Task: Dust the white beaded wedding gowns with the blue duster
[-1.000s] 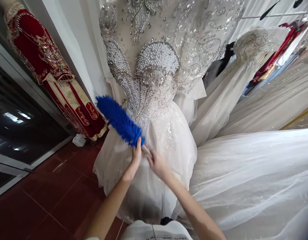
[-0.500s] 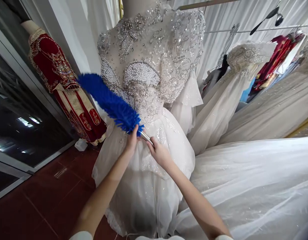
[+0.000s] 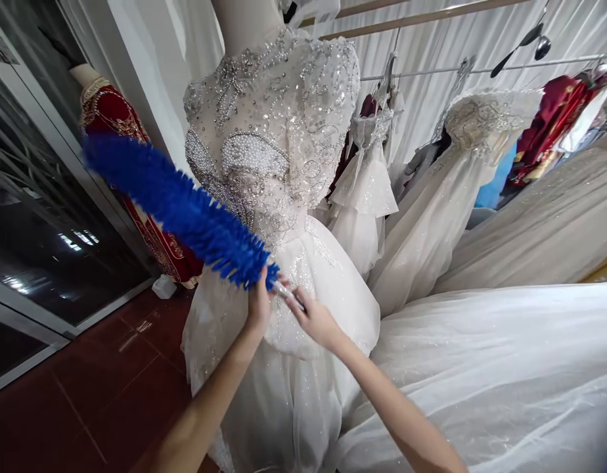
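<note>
A fluffy blue duster (image 3: 185, 213) slants up to the left in front of a beaded white wedding dress (image 3: 328, 269) on a mannequin. My right hand (image 3: 313, 316) is closed round the dark end of the duster's silver handle. Close to the base of the blue fibres, my left hand (image 3: 260, 303) is closed on the duster too, with some of its fingers hidden behind it. The head of the duster overlaps the left side of the dress; whether it touches the fabric I cannot tell.
A red embroidered garment (image 3: 113, 108) stands on a mannequin at the left, beside a glass door (image 3: 37, 217). Several pale gowns (image 3: 475, 157) hang from a rail (image 3: 431, 68) on the right. White tulle (image 3: 505, 355) spreads across the lower right, above the red tiled floor (image 3: 101, 401).
The duster's head has swung left and nearer to me, looking longer now. The mannequin's upper part appears shifted left, showing another small dress behind it. Both hands keep their hold.
</note>
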